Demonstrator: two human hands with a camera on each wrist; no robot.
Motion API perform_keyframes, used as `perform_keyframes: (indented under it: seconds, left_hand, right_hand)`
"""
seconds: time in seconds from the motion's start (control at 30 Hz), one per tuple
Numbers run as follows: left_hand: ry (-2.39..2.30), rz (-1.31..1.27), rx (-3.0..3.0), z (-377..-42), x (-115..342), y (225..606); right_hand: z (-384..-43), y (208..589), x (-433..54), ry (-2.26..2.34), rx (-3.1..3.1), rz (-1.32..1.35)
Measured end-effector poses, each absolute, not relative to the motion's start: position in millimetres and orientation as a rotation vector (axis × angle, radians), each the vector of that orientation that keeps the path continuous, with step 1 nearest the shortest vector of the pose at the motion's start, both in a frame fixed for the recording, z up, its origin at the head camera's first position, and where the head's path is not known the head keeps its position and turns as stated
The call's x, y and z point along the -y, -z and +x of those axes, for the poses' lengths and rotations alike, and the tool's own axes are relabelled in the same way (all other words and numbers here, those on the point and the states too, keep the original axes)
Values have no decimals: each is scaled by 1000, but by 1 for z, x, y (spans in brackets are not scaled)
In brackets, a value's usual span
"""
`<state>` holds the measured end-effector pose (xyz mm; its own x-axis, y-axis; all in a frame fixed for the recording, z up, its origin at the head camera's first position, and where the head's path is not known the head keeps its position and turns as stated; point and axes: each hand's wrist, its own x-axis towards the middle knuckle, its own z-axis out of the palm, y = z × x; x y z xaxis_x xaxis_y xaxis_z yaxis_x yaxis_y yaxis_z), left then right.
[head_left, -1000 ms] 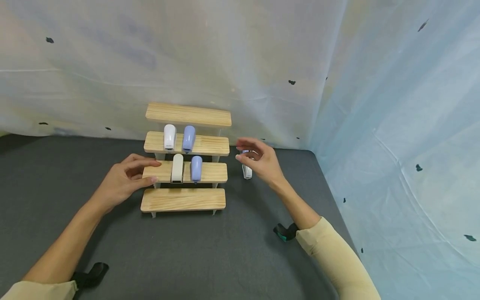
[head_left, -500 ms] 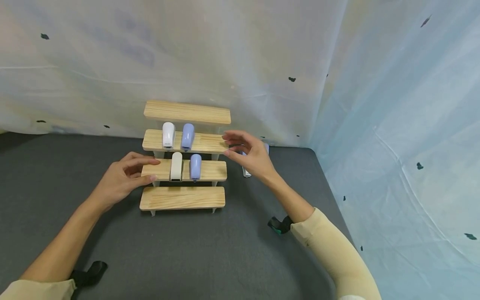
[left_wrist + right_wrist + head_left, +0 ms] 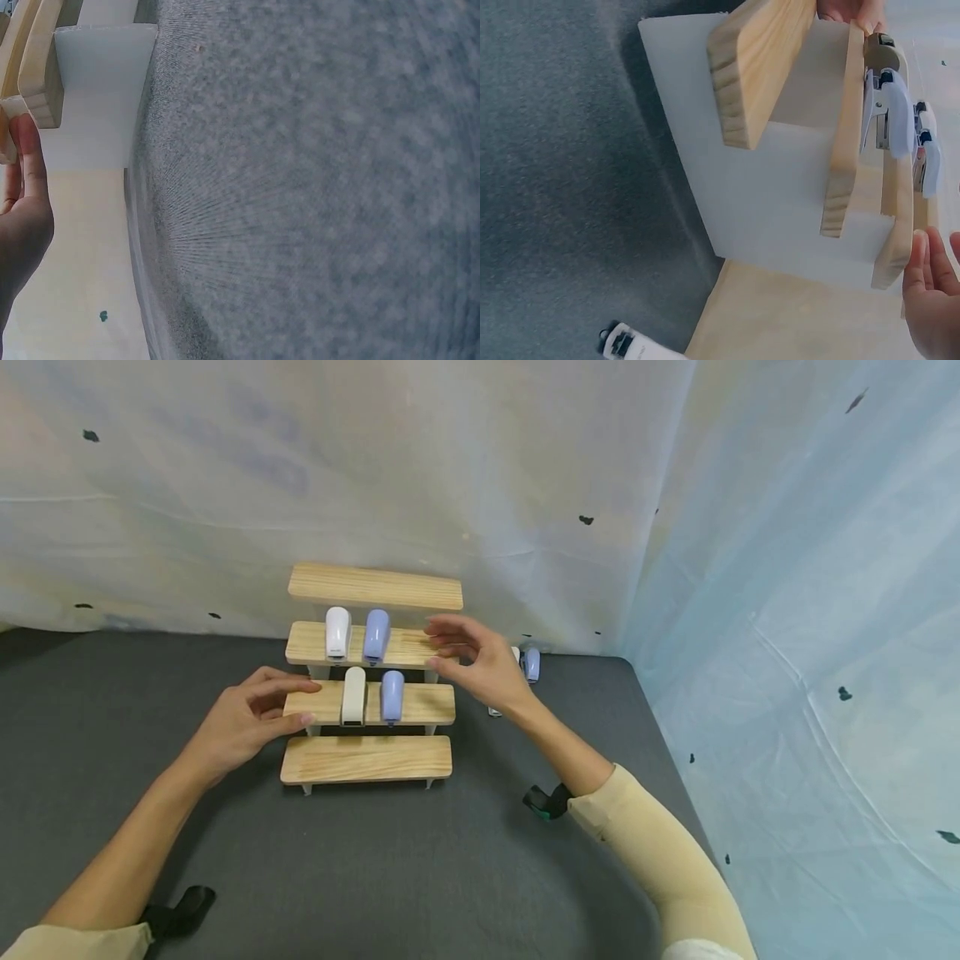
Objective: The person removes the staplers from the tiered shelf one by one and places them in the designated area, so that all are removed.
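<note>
A tiered wooden display shelf (image 3: 366, 760) stands on the table. My left hand (image 3: 243, 714) grips the left end of its second tier from the bottom, thumb along the front edge; the left wrist view shows its fingers (image 3: 28, 142) against the board. My right hand (image 3: 483, 668) is curled about the third tier's right end, its thumb (image 3: 917, 251) on the board in the right wrist view. On the third tier sit a white stapler (image 3: 338, 632) and a lilac stapler (image 3: 377, 635). The second tier bears a cream stapler (image 3: 354, 696) and another lilac stapler (image 3: 392, 696).
Right of the shelf, partly hidden behind my right hand, more staplers lie on the dark table (image 3: 405, 877), among them a lilac stapler (image 3: 532, 665) and a white stapler (image 3: 651, 346). A pale sheet (image 3: 525, 485) hangs behind the table and along its right side.
My right hand has moved left from above the staplers on the table to the third tier's right end, uncovering the lilac stapler there. My left hand keeps its hold.
</note>
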<state>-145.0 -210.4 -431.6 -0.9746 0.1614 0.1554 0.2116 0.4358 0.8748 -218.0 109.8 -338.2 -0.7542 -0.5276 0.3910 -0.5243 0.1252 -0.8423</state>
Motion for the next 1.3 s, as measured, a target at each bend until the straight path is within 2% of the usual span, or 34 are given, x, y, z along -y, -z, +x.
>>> perform_keyframes:
  seconds: [0.17, 0.53, 1.3]
  left_hand:
    - [1601, -346, 2612, -147, 211, 433]
    - [1593, -454, 2625, -141, 215, 433]
    - [1641, -457, 2559, -147, 213, 430]
  right_hand:
    - [-209, 319, -99, 1749, -2344, -1081]
    - [-228, 347, -82, 1629, -2392, -1028]
    - [-233, 339, -53, 1406, -2558, -962]
